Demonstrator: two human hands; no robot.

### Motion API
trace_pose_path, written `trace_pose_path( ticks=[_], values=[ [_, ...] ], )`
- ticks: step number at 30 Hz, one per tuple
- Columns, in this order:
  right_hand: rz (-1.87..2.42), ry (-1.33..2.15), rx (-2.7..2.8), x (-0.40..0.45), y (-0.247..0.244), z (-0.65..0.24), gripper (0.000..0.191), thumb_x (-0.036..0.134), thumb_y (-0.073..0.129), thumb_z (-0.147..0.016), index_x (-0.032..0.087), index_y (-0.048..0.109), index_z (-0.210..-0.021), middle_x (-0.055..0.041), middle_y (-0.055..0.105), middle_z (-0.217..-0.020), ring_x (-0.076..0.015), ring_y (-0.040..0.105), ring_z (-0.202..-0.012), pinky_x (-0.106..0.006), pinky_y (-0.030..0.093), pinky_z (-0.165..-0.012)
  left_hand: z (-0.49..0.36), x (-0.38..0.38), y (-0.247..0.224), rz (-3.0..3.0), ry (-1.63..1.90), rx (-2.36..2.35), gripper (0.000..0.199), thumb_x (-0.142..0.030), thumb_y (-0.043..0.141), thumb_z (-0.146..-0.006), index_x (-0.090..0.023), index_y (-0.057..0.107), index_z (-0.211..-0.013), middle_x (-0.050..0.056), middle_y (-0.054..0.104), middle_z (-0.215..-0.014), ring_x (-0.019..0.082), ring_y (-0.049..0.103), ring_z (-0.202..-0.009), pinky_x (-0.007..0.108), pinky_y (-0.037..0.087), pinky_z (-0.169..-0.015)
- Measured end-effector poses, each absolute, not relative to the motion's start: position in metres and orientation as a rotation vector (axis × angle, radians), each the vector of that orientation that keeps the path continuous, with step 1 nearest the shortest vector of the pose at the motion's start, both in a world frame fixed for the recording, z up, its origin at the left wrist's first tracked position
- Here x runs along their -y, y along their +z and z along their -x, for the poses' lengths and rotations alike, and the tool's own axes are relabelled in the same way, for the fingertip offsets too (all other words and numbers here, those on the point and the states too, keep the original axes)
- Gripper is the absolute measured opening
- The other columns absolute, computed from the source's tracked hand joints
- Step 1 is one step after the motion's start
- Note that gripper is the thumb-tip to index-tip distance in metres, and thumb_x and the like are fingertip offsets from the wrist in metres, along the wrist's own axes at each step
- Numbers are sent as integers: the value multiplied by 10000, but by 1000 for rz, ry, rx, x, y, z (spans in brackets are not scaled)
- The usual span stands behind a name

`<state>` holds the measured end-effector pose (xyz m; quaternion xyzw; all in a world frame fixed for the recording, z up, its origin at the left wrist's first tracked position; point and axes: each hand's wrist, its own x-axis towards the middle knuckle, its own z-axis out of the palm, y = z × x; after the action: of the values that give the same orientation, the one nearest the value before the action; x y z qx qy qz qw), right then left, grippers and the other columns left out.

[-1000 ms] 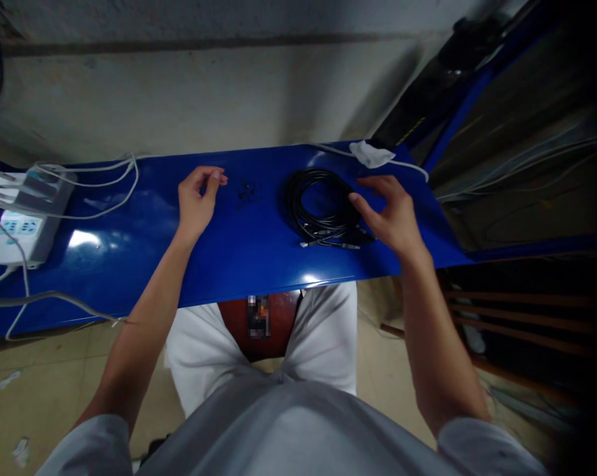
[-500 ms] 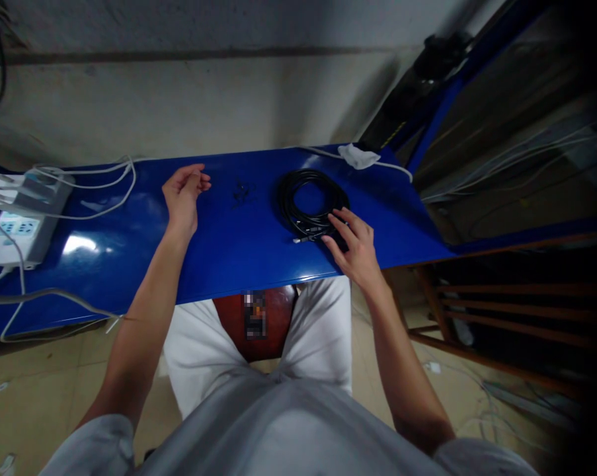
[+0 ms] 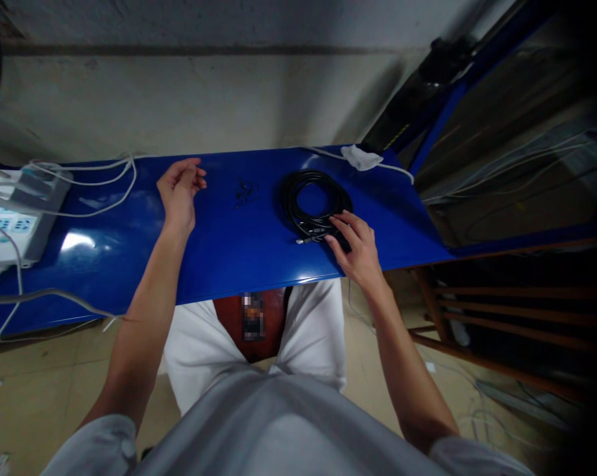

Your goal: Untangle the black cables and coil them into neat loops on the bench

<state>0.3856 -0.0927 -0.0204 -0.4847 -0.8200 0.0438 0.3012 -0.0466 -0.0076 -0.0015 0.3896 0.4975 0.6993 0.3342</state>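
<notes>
A coiled black cable (image 3: 289, 201) lies on the blue table (image 3: 238, 254), a metal USB-type plug pointing left at its near side. My right hand (image 3: 356, 248) rests at the coil's near right edge, fingers and thumb apart, fingertips touching the cable. Part of the coil is hidden beneath that hand. To the left, my left hand (image 3: 180, 192) is at the table's far side, thumb against curled fingers; whatever it may pinch cannot be made out. Between the hands is a loose cluster of small thin black pieces (image 3: 246, 192), perhaps ties.
A power strip (image 3: 23, 225) with plugs and white cords (image 3: 97, 215) occupies the table's left end. A crumpled white piece (image 3: 361, 158) and a white cord lie at the back right. Behind are a wall (image 3: 203, 99) and a black bottle-like object (image 3: 402, 109).
My left hand has shifted slightly left, its fingers still curled. My right hand stays on the coil; the view has moved a little.
</notes>
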Motion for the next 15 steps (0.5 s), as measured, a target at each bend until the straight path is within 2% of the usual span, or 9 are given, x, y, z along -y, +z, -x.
trace_pose_path(
  ticks=[7, 15],
  values=[
    [1278, 119, 2154, 94, -20, -385, 468, 471, 618, -1133, 300, 639, -1568, -145, 678, -1558, -398, 600, -1526, -611, 524, -1228, 42, 10, -1, -1037, 1793, -1300, 88, -284, 753, -1024, -272, 822, -971, 22, 770, -870, 128, 679, -675, 258, 554, -648],
    [1288, 99, 2158, 94, -22, -385, 467, 462, 616, -1133, 312, 648, -1573, -145, 687, -1513, -397, 614, -1494, -601, 523, -1214, 45, 11, -1, -1060, 1789, -1319, 74, -338, 781, -1000, -271, 810, -987, 16, 761, -860, 123, 670, -669, 246, 552, -642]
  ],
)
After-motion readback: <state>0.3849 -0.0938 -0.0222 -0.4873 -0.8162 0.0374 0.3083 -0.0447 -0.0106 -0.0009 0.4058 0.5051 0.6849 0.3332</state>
